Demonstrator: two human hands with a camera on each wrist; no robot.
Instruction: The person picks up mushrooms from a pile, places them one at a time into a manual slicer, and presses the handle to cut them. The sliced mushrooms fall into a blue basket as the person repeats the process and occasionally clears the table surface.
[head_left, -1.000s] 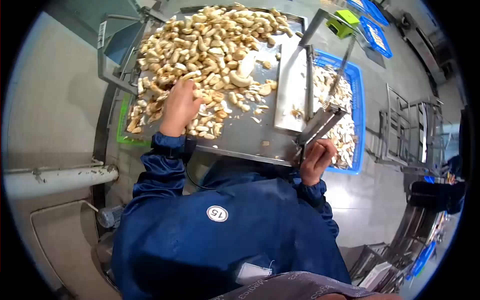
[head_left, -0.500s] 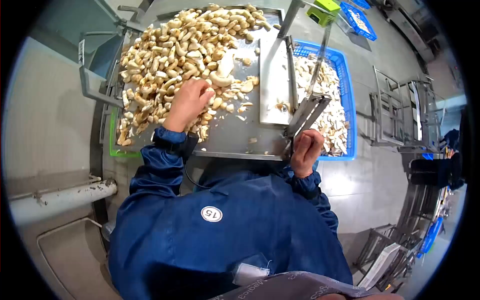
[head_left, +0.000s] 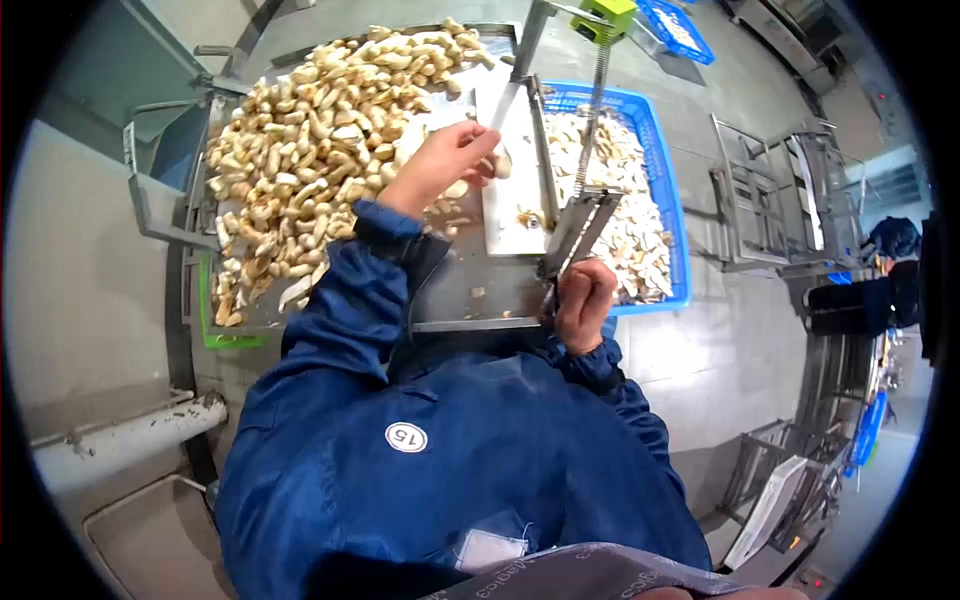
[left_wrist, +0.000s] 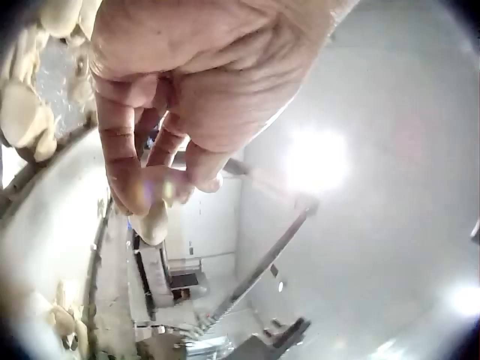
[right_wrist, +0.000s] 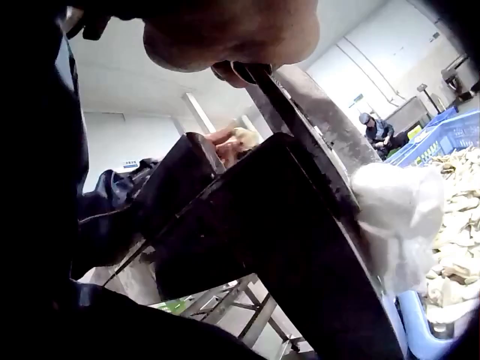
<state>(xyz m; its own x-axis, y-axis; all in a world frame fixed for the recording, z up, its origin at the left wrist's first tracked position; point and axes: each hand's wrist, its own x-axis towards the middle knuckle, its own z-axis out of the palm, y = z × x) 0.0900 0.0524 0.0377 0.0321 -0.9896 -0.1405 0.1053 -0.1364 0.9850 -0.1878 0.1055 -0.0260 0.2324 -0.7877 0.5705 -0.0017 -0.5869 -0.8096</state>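
Seemingly for control, our left hand (head_left: 440, 166) pinches a pale oblong mushroom (left_wrist: 154, 227); our right hand (head_left: 582, 312) grips a long grey metal lever (head_left: 573, 232).

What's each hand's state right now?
Left hand: closed, pinching a pale mushroom piece.
Right hand: closed, gripping the metal lever.

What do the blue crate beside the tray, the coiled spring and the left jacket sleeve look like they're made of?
Blue crate: probably moulded plastic, evenly coloured, with slotted walls.
Coiled spring: likely bare metal, judging by its thin grey coils.
Left jacket sleeve: woven cloth, perhaps synthetic, with soft folds and a slight sheen.
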